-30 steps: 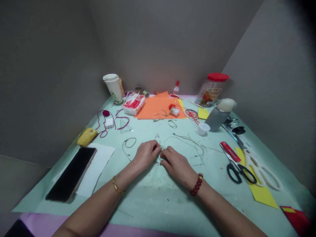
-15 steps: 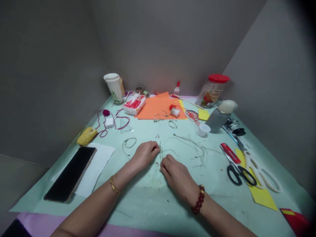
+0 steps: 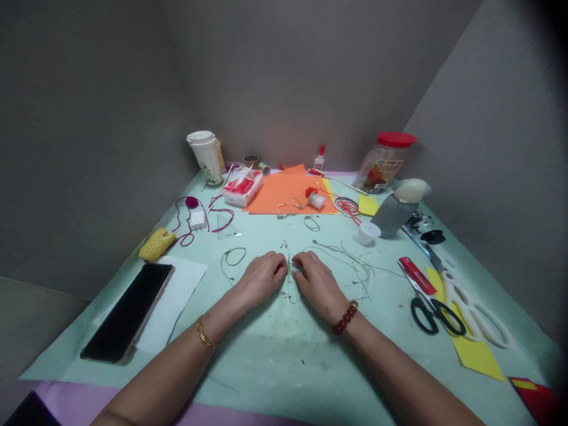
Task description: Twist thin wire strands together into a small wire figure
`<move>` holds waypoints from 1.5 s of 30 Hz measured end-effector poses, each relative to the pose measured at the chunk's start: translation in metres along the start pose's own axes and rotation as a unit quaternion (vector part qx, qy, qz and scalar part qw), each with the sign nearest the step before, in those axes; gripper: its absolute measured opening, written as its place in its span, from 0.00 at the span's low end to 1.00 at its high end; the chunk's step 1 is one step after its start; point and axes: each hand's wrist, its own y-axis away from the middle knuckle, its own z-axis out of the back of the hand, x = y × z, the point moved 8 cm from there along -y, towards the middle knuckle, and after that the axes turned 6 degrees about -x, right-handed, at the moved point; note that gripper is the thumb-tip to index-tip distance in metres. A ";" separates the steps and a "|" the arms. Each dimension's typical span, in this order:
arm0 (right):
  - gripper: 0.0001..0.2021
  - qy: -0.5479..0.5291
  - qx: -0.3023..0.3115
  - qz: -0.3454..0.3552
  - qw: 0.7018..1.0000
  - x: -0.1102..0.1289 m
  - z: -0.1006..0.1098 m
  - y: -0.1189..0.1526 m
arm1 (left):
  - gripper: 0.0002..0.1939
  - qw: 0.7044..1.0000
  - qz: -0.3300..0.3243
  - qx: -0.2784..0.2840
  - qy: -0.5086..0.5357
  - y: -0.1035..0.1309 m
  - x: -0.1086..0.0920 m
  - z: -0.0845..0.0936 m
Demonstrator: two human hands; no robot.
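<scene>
Thin pale green cord (image 3: 290,283) lies on the green table covering between my two hands. My left hand (image 3: 265,274) is closed, its thumb and finger pinched at the left side of the cord. On the other side, my right hand (image 3: 317,279) has its fingers bent and drawn together at the cord's upper part. What exactly the fingertips pinch is too small to make out. Loose cords (image 3: 355,263) lie to the right of my right hand, and a looped cord (image 3: 235,256) lies left of my left hand. Small bits sit just beyond the fingertips.
Black-handled scissors (image 3: 437,315) and white-handled scissors (image 3: 477,313) lie at the right. A phone (image 3: 128,310) rests on white paper at the left. Farther back are a tissue pack (image 3: 242,187), orange paper (image 3: 281,192), a small white cup (image 3: 367,233), a grey bottle (image 3: 393,216) and a red-lidded jar (image 3: 379,168).
My right hand has moved up and away from me, from the lower end of the cord to level with my left hand. My left hand has hardly moved.
</scene>
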 end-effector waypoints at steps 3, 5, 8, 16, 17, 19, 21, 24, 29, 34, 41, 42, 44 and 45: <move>0.07 0.010 0.017 -0.009 1.000 -0.006 -0.010 -0.004 | 0.10 1.000 0.003 0.003 0.020 0.000 0.002 0.000; 0.08 0.003 0.016 -0.005 1.000 -0.007 -0.011 -0.003 | 0.09 0.999 -0.001 0.002 0.033 0.000 0.002 0.000; 0.08 -0.009 0.008 0.003 1.000 -0.007 -0.007 -0.002 | 0.09 0.999 -0.004 0.002 0.041 0.000 0.001 0.002; 0.08 -0.043 0.000 -0.031 0.999 -0.010 -0.003 -0.006 | 0.10 0.999 0.015 0.005 0.049 0.000 0.001 0.006; 0.08 -0.056 0.003 -0.043 0.998 -0.011 -0.004 -0.006 | 0.10 0.998 0.021 0.008 0.053 0.000 0.001 0.006; 0.07 -0.080 0.008 -0.063 0.995 -0.014 -0.005 -0.007 | 0.10 0.997 0.030 0.016 0.062 0.001 0.002 0.004; 0.06 -0.091 0.009 -0.072 0.993 -0.016 -0.007 -0.007 | 0.11 0.997 0.033 0.020 0.066 0.001 0.003 0.001; 0.06 -0.090 0.013 -0.070 0.993 -0.018 -0.009 -0.008 | 0.11 0.998 0.035 0.014 0.059 0.001 0.004 -0.003; 0.06 -0.071 0.015 -0.061 0.996 -0.019 -0.011 -0.008 | 0.12 0.998 0.038 0.006 0.047 0.001 0.004 -0.005; 0.06 -0.054 0.015 -0.061 0.997 -0.019 -0.009 -0.008 | 0.10 0.998 0.052 0.012 0.043 0.000 0.007 -0.004; 0.03 -0.037 0.047 -0.082 0.995 -0.015 -0.010 -0.003 | 0.10 0.997 0.052 0.012 0.055 0.000 0.007 -0.004; 0.03 -0.022 0.049 -0.085 0.995 -0.015 -0.011 -0.003 | 0.10 0.997 0.051 0.013 0.055 0.000 0.007 -0.005; 0.04 -0.003 0.052 -0.088 0.995 -0.014 -0.013 -0.003 | 0.10 0.997 0.048 0.014 0.055 0.001 0.006 -0.005; 0.05 -0.006 0.054 -0.089 0.995 -0.013 -0.013 -0.003 | 0.10 0.997 0.048 0.014 0.055 0.001 0.005 -0.005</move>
